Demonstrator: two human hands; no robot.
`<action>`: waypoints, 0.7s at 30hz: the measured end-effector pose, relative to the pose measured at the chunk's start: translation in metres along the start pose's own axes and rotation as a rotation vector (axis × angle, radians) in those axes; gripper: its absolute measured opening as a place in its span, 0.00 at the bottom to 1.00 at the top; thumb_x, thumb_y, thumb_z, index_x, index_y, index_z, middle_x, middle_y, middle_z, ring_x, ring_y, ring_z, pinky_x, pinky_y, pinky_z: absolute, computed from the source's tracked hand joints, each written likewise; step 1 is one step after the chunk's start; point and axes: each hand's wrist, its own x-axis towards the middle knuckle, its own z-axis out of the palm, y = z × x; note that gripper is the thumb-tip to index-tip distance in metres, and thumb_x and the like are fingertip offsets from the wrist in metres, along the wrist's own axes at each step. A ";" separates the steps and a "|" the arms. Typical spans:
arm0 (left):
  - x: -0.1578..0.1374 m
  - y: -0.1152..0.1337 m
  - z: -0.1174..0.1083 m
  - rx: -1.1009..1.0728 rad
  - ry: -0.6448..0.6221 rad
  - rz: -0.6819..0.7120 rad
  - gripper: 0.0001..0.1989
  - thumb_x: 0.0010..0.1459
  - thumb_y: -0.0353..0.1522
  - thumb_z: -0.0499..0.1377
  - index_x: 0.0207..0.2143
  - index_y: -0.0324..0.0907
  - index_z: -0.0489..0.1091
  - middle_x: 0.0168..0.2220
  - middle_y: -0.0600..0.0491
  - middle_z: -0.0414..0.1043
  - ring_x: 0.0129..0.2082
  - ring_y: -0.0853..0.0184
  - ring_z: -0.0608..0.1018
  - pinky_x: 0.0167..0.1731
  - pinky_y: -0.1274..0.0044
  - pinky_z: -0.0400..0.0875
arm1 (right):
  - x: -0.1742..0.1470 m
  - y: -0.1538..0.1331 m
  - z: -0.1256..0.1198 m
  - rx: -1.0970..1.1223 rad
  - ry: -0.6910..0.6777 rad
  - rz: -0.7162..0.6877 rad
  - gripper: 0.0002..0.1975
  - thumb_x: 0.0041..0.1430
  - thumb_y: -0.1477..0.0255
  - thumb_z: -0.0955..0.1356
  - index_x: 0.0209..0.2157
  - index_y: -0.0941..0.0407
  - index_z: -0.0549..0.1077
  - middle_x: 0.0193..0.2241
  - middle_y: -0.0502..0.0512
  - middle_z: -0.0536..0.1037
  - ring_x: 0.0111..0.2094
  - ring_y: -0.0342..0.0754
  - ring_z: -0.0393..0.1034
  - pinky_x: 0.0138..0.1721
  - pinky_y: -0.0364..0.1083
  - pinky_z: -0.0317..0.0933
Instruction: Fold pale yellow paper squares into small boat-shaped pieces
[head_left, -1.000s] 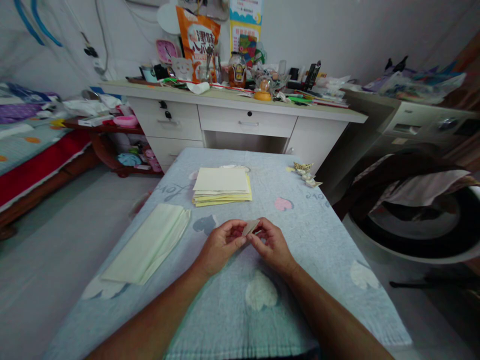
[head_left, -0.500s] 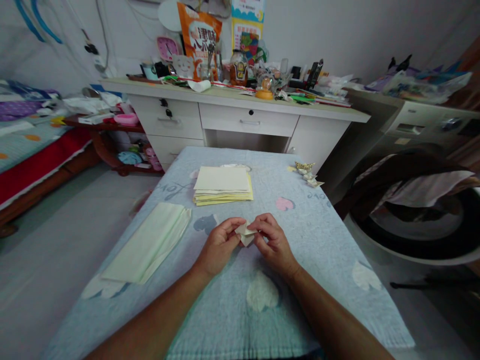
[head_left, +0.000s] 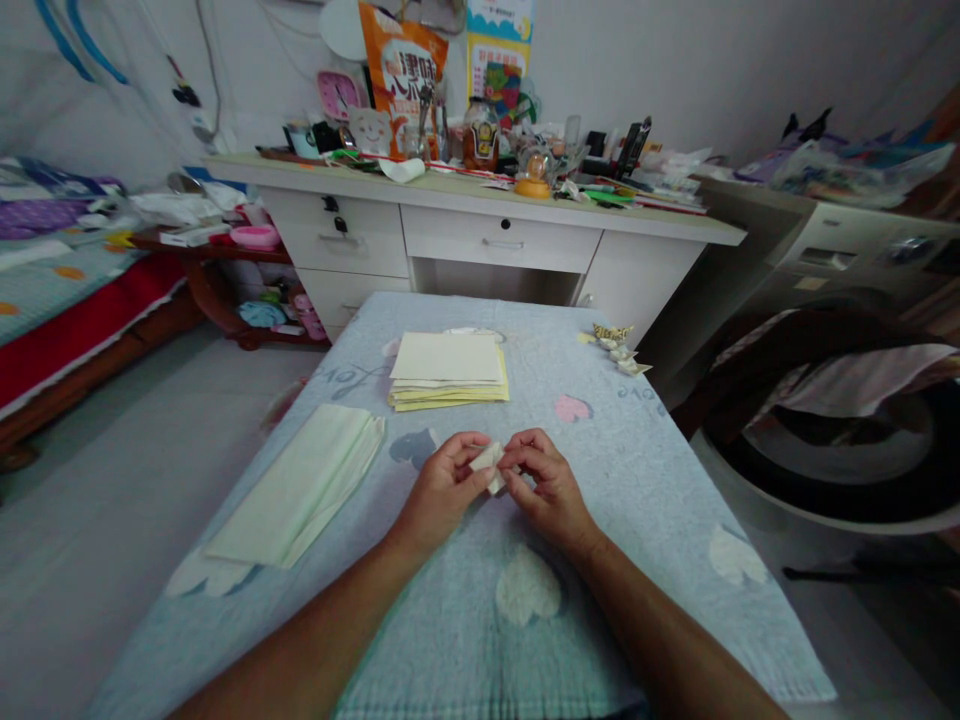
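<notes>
Between my hands is a small piece of folded cream paper (head_left: 487, 459), partly covered by my fingers. My left hand (head_left: 448, 484) pinches its left side with thumb and fingers. On the other side, my right hand (head_left: 546, 487) grips the paper's right edge with its fingertips. Beyond them lies a stack of cream and yellow paper sheets (head_left: 448, 358). A bundle of long, pale green folded paper (head_left: 304, 483) rests to the left. Several small folded paper pieces (head_left: 621, 352), one of them patterned, sit at the far right of the table.
A blue cloth with heart prints covers the table (head_left: 630, 600). Behind it stands a white desk (head_left: 502, 240) crowded with jars, a pink clock and an orange bag. A washing machine (head_left: 832, 240) with laundry in its doorway is at right, a bed (head_left: 67, 300) at left.
The paper has turned and narrowed between my fingers; its pointed flaps no longer show. My right fingertips have come closer to my left hand. The view has shifted slightly.
</notes>
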 end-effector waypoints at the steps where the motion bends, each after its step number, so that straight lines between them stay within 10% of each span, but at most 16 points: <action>1: 0.001 -0.001 0.000 0.015 0.001 -0.004 0.20 0.50 0.32 0.64 0.45 0.42 0.63 0.36 0.53 0.75 0.32 0.70 0.76 0.33 0.79 0.68 | 0.000 0.002 0.001 0.006 0.015 0.027 0.05 0.55 0.75 0.67 0.35 0.54 0.72 0.37 0.53 0.67 0.37 0.45 0.65 0.37 0.44 0.62; 6: 0.001 -0.001 -0.002 0.091 0.020 -0.016 0.26 0.50 0.32 0.64 0.50 0.42 0.59 0.33 0.54 0.74 0.30 0.69 0.76 0.32 0.79 0.69 | -0.002 0.011 0.003 0.079 0.033 0.212 0.14 0.56 0.70 0.68 0.44 0.54 0.66 0.33 0.50 0.69 0.31 0.42 0.65 0.32 0.41 0.61; 10: 0.001 -0.001 -0.002 0.158 0.024 -0.003 0.22 0.49 0.32 0.64 0.46 0.41 0.62 0.32 0.54 0.74 0.31 0.68 0.77 0.32 0.78 0.70 | -0.001 0.010 0.001 0.171 -0.107 0.307 0.11 0.60 0.63 0.66 0.33 0.57 0.69 0.24 0.48 0.69 0.24 0.40 0.62 0.26 0.40 0.57; 21: 0.000 0.000 -0.005 0.320 -0.050 -0.035 0.13 0.54 0.39 0.61 0.33 0.37 0.73 0.24 0.56 0.69 0.24 0.72 0.69 0.25 0.81 0.62 | 0.000 0.005 -0.001 0.302 -0.080 0.285 0.14 0.58 0.59 0.67 0.30 0.57 0.70 0.22 0.47 0.69 0.24 0.40 0.62 0.27 0.40 0.58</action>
